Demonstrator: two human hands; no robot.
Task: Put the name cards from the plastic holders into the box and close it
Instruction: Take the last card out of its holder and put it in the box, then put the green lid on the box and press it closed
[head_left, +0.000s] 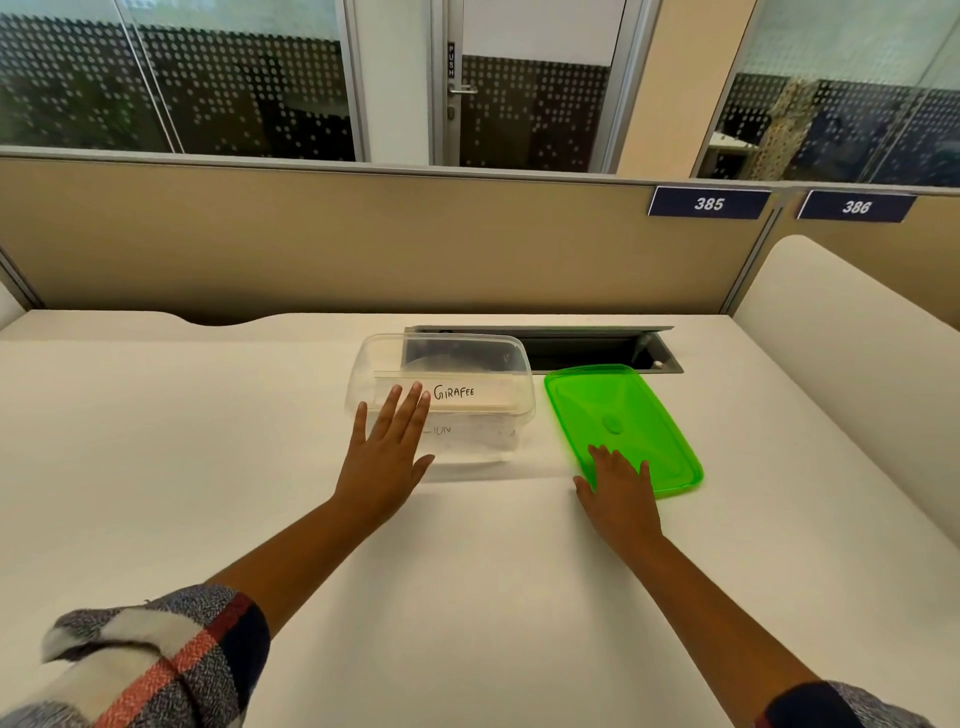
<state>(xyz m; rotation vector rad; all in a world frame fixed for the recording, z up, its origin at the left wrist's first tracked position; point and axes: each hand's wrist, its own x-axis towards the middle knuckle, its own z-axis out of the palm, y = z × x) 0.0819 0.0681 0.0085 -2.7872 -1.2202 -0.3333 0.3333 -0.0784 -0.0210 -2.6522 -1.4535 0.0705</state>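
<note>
Lid (618, 415): at 3 o'clock of box (363, 374), long axis 11-to-5.
Right hand (621, 486): spread flat on lid, nearer.
Left hand (387, 447): spread against box.

Box (441, 405) on desk (208, 467); lid (628, 415) just right; cable tray (587, 348) behind both.

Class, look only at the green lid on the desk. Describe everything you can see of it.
The green lid is a flat, translucent, bright green plastic rectangle with rounded corners, a raised rim and a small oval bump near its middle. It lies flat on the white desk, off the box, just right of the clear plastic box and in front of the desk's cable slot. The right hand rests open, fingertips on its near edge.
</note>
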